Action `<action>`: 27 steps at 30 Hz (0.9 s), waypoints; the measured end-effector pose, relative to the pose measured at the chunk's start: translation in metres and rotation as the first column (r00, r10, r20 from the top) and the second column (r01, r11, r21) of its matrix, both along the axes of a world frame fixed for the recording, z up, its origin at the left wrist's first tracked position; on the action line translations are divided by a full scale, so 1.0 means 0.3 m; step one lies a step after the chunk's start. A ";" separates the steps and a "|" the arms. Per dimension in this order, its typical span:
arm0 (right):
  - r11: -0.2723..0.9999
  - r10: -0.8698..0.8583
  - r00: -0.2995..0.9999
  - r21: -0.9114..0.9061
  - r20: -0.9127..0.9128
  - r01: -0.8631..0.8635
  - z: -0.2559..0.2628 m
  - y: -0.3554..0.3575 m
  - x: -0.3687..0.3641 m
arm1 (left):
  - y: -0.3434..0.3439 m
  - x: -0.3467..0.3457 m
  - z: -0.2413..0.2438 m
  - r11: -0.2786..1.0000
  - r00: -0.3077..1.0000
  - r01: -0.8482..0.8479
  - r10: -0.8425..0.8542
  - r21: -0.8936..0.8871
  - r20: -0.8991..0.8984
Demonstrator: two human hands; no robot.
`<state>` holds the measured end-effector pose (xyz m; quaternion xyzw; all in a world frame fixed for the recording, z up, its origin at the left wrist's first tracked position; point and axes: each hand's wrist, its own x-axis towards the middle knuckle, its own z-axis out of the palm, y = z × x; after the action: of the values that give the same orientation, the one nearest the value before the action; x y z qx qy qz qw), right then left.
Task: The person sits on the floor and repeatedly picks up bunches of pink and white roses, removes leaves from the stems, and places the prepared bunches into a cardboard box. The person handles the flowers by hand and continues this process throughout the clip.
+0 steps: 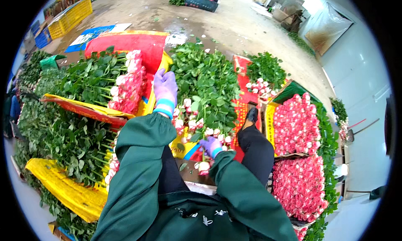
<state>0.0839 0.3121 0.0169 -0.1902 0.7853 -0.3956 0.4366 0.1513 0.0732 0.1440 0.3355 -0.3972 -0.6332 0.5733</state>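
Observation:
My left hand [165, 86], in a purple glove with a blue cuff, is by the yellow edge [158, 80] of a red and yellow sheet. Its fingertips are hidden, so I cannot tell whether it grips that edge. Lower down, my right hand [211, 146], also gloved in purple, is closed around a rose stem near the flower. That pink and white rose [203, 167] hangs just below the hand. Between and beyond both hands lies a heap of leafy rose stems [205, 74], with loose rose heads [190, 123] towards me.
Sheet-wrapped roses [130, 84] lie at left, above a yellow sheet [67, 187]. Packed pink roses [296, 124] stand at right, with another block [298, 186] nearer me. My foot [251, 114] is on a red sheet [241, 115]. A yellow crate [71, 16] stands far left.

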 end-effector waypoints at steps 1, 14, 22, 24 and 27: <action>0.999 0.044 0.997 0.016 -0.063 -0.043 -0.006 0.001 0.006 | 0.005 -0.016 0.001 0.998 0.999 0.020 -0.023 -0.054 -0.045; 0.924 0.268 0.868 0.367 -0.419 -0.108 -0.140 -0.111 0.253 | -0.025 0.051 -0.038 0.951 0.950 0.293 -0.302 0.101 0.084; 0.943 0.267 0.893 0.291 -0.361 -0.163 0.031 -0.053 0.248 | -0.138 0.195 -0.129 0.847 0.855 0.505 -0.517 0.168 0.039; 0.936 0.290 0.897 0.293 -0.333 -0.194 0.034 -0.051 0.239 | -0.131 0.196 -0.133 0.816 0.838 0.537 -0.546 0.216 -0.021; 0.931 0.340 0.887 0.248 -0.312 -0.269 -0.023 -0.035 0.209 | -0.078 0.186 -0.099 0.743 0.752 0.653 -0.659 0.144 -0.012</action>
<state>0.1466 0.3014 0.0101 -0.3345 0.8458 -0.2014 0.3635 0.2071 0.0498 0.1142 0.2262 -0.4560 -0.8135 0.2814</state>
